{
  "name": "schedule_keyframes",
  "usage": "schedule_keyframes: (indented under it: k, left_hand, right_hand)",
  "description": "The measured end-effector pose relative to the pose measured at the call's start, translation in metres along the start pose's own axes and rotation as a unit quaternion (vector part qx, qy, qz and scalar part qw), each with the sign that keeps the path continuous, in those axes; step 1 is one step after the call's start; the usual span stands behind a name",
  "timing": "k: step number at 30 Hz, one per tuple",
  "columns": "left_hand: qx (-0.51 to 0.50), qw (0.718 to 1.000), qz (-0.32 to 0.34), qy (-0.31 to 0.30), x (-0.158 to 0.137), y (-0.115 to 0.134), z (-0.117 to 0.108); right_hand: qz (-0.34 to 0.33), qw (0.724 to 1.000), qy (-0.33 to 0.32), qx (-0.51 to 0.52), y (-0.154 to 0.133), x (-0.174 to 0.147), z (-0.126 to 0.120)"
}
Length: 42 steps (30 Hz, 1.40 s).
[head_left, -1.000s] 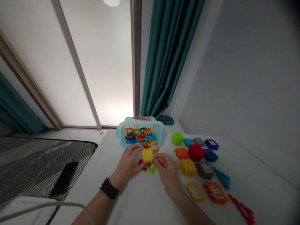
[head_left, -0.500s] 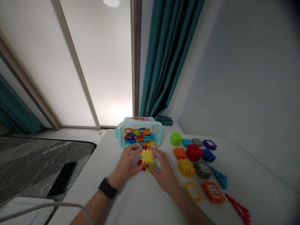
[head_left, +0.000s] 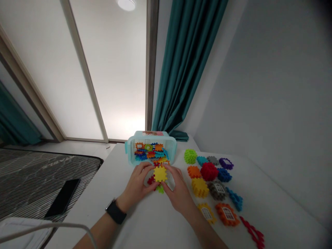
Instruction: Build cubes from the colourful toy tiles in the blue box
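Note:
A bright yellow square building block with notched edges (head_left: 160, 174) is held up between my two hands, a little above the table. My left hand (head_left: 138, 183) pinches its left side with thumb and fingers. From the right, my right hand (head_left: 178, 190) grips the opposite side the same way. Behind and below the yellow piece, a red piece (head_left: 150, 180) and a lime green piece (head_left: 160, 189) show in part. Just beyond my fingers a pale turquoise plastic box (head_left: 129, 154) lies on its side, its opening toward me, with several colourful notched pieces inside and at its mouth.
On the white table's right side stand sorted stacks: a lime green cluster (head_left: 190, 156), a red cluster (head_left: 209, 171), a yellow stack (head_left: 200, 187), an orange window piece (head_left: 227, 214) and a red chain (head_left: 252, 231). A black phone-like slab (head_left: 62, 199) and a pale cable (head_left: 52, 225) are at left.
The whole view has shifted slightly, so the table items appear a little further left. Both hands keep hold of the yellow block, which looks slightly turned.

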<state>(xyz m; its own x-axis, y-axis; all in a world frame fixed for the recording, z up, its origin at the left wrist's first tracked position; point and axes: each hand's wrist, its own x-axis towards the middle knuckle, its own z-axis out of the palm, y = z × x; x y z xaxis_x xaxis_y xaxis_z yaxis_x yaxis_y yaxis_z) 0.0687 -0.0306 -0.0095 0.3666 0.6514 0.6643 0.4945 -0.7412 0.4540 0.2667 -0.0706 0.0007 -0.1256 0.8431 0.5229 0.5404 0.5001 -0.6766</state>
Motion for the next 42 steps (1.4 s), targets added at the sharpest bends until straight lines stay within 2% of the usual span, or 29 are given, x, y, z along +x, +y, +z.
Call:
schedule_keyframes:
  k: [5, 10, 15, 19, 22, 25, 29, 35, 42]
  left_hand:
    - [-0.024, 1.000, 0.009, 0.008, 0.002, 0.007, 0.003]
    - [-0.037, 0.999, 0.019, -0.036, 0.007, 0.020, 0.013]
    - [-0.060, 0.994, 0.037, -0.079, 0.019, 0.043, 0.040]
    - [-0.097, 0.988, 0.037, -0.113, 0.033, 0.059, 0.064]
    - [-0.137, 0.984, -0.007, -0.117, 0.039, 0.064, 0.086]
    - [-0.144, 0.981, -0.049, -0.120, 0.038, 0.063, 0.107]
    - [-0.118, 0.976, -0.074, -0.165, 0.033, 0.062, 0.124]
    - [-0.049, 0.966, -0.083, -0.242, 0.037, 0.067, 0.126]
    - [-0.022, 0.963, -0.085, -0.254, 0.040, 0.068, 0.129]
  right_hand:
    - [-0.017, 0.999, -0.017, -0.038, -0.007, -0.001, -0.014]
    - [-0.026, 0.994, -0.046, -0.100, -0.005, -0.015, -0.041]
    - [-0.023, 0.982, -0.058, -0.178, 0.004, -0.033, -0.077]
    - [-0.019, 0.975, -0.064, -0.213, 0.021, -0.039, -0.109]
    - [0.003, 0.971, -0.061, -0.233, 0.038, -0.041, -0.133]
    - [0.019, 0.966, -0.087, -0.241, 0.052, -0.041, -0.150]
    - [0.039, 0.963, -0.119, -0.238, 0.065, -0.041, -0.156]
    - [0.061, 0.959, -0.154, -0.230, 0.068, -0.038, -0.149]
    - [0.068, 0.956, -0.166, -0.232, 0.066, -0.038, -0.145]
